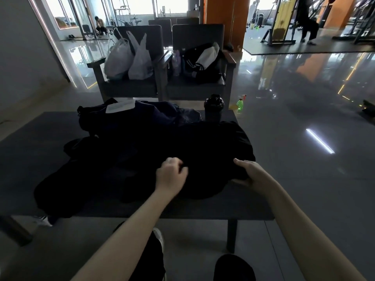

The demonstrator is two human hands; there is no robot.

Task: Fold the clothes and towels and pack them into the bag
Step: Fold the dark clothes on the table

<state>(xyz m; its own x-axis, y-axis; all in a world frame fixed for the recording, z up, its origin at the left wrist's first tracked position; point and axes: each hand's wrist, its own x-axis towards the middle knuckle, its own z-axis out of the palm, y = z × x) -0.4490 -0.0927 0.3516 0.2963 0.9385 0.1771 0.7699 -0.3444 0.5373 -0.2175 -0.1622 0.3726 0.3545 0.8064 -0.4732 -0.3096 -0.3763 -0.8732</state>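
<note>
Black garment (203, 147) lies spread across the middle of the surface (26, 151), rumpled, with no clean fold in it that I can make out. Left hand (171, 174) is on its near edge, fingers curled in, grip apparently pinching a bit of the cloth. Right hand (250, 175) has the near right corner, thumb on top and fingers tucked under the fabric, so that grip is closed on the garment too.

Just left of it, a second dark piece (67, 185) sprawls loose and droops over the front edge. Behind, a navy heap (160, 116) sits unfolded beside what looks like the dark bag (91, 120), with something pale (119, 107) at its top; too dim to tell what is inside. A black bottle (214, 108) stands at the far right.

My read: early going. Nothing looks neatly folded, and three pieces are yet to be folded and packed.
</note>
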